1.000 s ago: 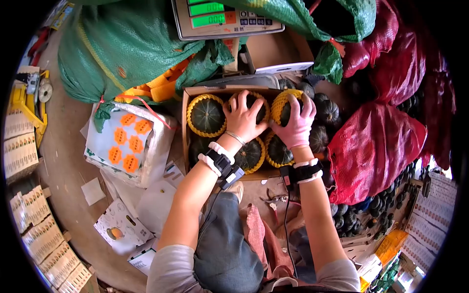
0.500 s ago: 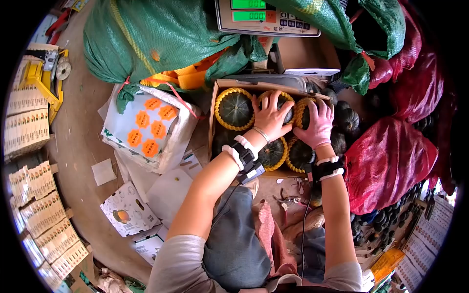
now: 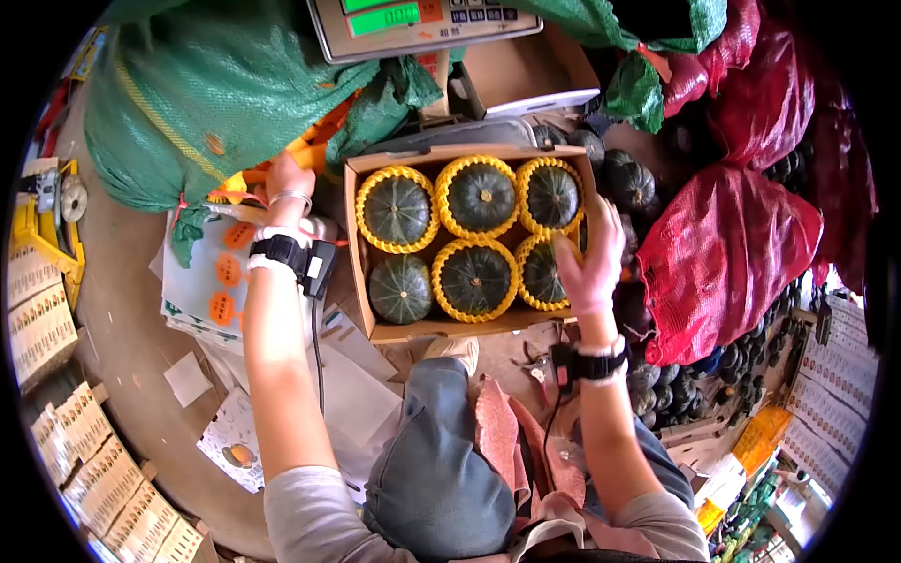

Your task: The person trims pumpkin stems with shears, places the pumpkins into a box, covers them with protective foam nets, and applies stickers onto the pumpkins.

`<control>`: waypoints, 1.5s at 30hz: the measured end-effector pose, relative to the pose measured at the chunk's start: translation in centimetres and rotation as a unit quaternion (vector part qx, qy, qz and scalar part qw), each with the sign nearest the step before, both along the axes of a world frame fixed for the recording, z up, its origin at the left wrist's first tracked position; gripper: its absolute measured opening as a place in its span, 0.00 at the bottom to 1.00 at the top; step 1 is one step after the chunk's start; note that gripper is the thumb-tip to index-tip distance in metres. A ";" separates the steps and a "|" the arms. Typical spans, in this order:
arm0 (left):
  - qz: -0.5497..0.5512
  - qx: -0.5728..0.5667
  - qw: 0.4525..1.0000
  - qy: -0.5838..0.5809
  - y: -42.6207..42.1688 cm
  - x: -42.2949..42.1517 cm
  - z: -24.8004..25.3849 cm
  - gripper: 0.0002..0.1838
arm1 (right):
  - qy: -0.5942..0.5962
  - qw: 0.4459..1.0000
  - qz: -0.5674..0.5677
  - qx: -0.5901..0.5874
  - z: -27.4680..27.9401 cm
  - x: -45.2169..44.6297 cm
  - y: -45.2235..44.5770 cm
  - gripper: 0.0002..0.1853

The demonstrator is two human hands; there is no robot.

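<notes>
A cardboard box [image 3: 353, 272] holds several dark green round squashes in two rows. Most wear yellow foam nets, such as the squash [image 3: 481, 195] at back centre; the front-left squash [image 3: 400, 289] is bare. My left hand [image 3: 291, 180] is at the mouth of a green mesh sack [image 3: 211, 94], against the yellow foam nets [image 3: 251, 178] inside it. Its fingertips are hidden there. My right hand [image 3: 595, 263] straddles the box's right wall, thumb inside by the front-right squash [image 3: 542, 272] and fingers along the outside.
Behind the box stand a digital scale [image 3: 422, 23] and an open carton [image 3: 530, 75]. Red mesh sacks [image 3: 727, 263] and loose squashes [image 3: 631, 183] lie to the right. Orange-printed sheets [image 3: 202, 267] sit at left; pliers-like cutters [image 3: 535, 364] lie in front.
My left hand has left the squashes and moved left to the green sack. My right hand has slid from a squash onto the box's right wall. The view has shifted.
</notes>
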State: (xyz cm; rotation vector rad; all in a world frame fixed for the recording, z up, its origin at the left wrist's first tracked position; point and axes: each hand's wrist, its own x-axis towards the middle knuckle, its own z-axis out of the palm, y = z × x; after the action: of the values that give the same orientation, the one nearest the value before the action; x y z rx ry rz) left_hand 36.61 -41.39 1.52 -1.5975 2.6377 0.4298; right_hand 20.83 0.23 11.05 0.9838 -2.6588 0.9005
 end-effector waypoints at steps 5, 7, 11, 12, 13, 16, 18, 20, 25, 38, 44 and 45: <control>-0.050 0.047 0.884 0.462 11.4 2.2 11.6 0.14 | -0.124 0.983 0.080 -0.110 5.5 8.8 2.2 0.04; -0.089 0.117 0.907 0.395 18.3 4.4 15.7 0.13 | -0.211 0.931 0.255 -0.154 6.3 10.8 0.5 0.12; -0.153 0.459 0.808 0.337 23.8 7.0 16.8 0.14 | -0.292 0.886 0.313 -0.177 7.5 11.2 -3.0 0.28; -0.103 0.527 0.766 0.354 24.3 6.9 17.2 0.16 | -0.314 0.880 0.317 -0.161 7.8 11.2 -3.0 0.29; -0.098 0.598 0.698 0.382 24.7 6.7 17.1 0.17 | -0.336 0.881 0.297 -0.151 8.0 11.4 -2.9 0.30; -0.141 0.653 0.632 0.393 25.2 6.1 16.7 0.20 | -0.411 0.870 0.243 -0.126 8.4 11.5 -2.6 0.30; -0.188 0.633 0.667 0.345 24.8 5.9 16.0 0.21 | -0.483 0.843 0.208 -0.116 8.2 11.1 -2.1 0.30; -0.185 0.604 0.660 0.406 25.7 4.7 16.3 0.22 | -0.485 0.823 0.246 -0.164 6.3 10.6 -1.4 0.23; -0.361 0.311 0.799 0.366 24.9 4.7 16.6 0.13 | -0.568 0.736 0.137 -0.341 4.2 10.7 -0.5 0.10; -0.053 0.700 0.557 0.444 24.6 7.7 14.5 0.10 | -0.832 0.342 0.088 -0.428 4.0 9.9 1.1 0.15; -0.252 0.460 0.768 0.369 25.2 7.1 15.8 0.06 | -0.780 0.538 0.110 -0.299 3.2 12.1 1.0 0.15; -0.259 0.418 0.772 0.402 25.3 7.0 15.4 0.05 | -0.756 0.558 0.101 -0.326 3.3 12.6 0.2 0.15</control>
State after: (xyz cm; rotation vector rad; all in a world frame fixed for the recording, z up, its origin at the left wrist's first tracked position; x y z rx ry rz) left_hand 43.63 -16.11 16.96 -0.3835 2.4340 2.1968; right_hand 33.47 0.47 14.40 0.0962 -2.2111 3.6944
